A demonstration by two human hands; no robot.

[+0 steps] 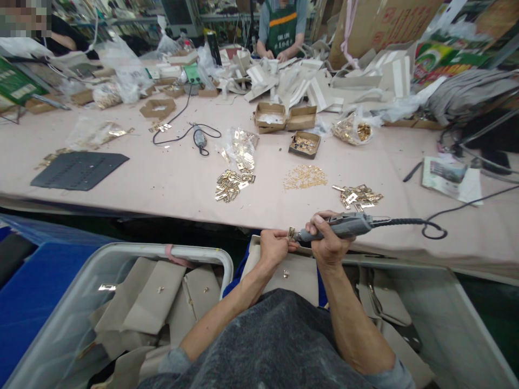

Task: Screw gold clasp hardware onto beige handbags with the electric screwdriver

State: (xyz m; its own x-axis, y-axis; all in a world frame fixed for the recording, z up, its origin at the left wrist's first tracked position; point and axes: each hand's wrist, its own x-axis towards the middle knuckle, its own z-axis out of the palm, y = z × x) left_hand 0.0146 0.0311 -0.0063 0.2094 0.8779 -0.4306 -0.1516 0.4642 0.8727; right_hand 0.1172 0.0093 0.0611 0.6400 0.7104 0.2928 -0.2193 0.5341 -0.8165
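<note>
My right hand (329,243) is wrapped round a grey electric screwdriver (344,225), which lies nearly level with its tip toward the left. At that tip is a small gold metal plate (291,233), pinched in the fingers of my left hand (276,246). Just below both hands a beige bag piece (298,275) with a gold clasp rests on my lap. Past the table edge lie a heap of gold plates (360,197), a spread of tiny gold screws (306,177) and another heap of gold plates (232,185).
A white bin (109,248) with beige bag pieces stands at my left, another bin (450,281) at my right. The screwdriver's cord (405,221) runs right over the table. Small cardboard boxes (302,119) stand mid-table. Across it a person in a green apron (284,29) works behind piled beige parts.
</note>
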